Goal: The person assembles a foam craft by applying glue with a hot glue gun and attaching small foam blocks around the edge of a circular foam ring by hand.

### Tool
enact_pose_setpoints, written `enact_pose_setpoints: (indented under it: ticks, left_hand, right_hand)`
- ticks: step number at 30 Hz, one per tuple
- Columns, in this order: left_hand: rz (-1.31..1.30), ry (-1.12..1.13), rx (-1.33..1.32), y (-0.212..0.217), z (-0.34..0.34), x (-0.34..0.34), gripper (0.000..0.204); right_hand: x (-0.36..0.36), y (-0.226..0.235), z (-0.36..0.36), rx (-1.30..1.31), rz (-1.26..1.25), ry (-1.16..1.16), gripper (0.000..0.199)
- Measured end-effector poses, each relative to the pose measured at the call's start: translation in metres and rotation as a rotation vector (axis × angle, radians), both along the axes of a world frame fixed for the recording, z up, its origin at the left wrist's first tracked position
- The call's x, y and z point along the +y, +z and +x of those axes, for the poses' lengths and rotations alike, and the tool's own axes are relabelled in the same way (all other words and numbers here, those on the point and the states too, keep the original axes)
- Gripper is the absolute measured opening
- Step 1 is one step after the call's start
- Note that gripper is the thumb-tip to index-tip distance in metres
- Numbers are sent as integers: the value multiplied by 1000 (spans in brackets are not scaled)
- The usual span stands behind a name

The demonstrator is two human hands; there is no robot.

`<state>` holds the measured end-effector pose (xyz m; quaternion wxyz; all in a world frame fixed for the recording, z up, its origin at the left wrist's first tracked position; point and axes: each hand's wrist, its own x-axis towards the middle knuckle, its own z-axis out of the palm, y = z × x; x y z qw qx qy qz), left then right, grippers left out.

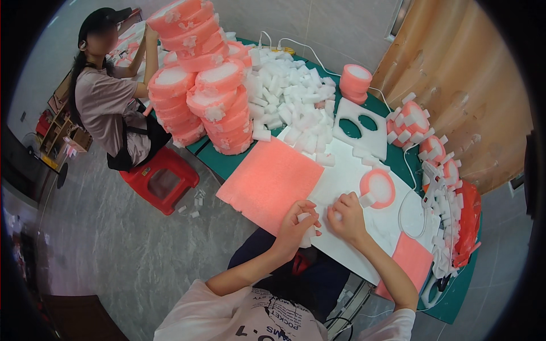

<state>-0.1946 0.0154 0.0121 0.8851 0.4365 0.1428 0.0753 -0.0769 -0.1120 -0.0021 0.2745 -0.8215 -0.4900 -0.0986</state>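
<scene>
My left hand is closed around small white foam blocks at the near edge of the table. Close beside it, my right hand pinches another small white foam piece. Both hands hover over a white foam sheet. A pink foam ring with a white centre lies just right of my right hand, with a white block against its rim. A pink foam sheet lies left of my hands.
Tall stacks of pink-and-white foam discs and a heap of white foam blocks fill the far table. A white sheet with round cut-outs, finished pink rings and white cables lie right. A person sits on a red stool.
</scene>
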Motion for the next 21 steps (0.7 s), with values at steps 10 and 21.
enact_pose_setpoints:
  ticks: [10, 21]
  left_hand:
    - [848, 426, -424, 12, 5, -29, 50]
    - [749, 487, -499, 8, 8, -20, 25]
  right_hand:
    - [34, 42, -56, 933, 584, -58, 13]
    - [59, 43, -62, 859, 754, -62, 46]
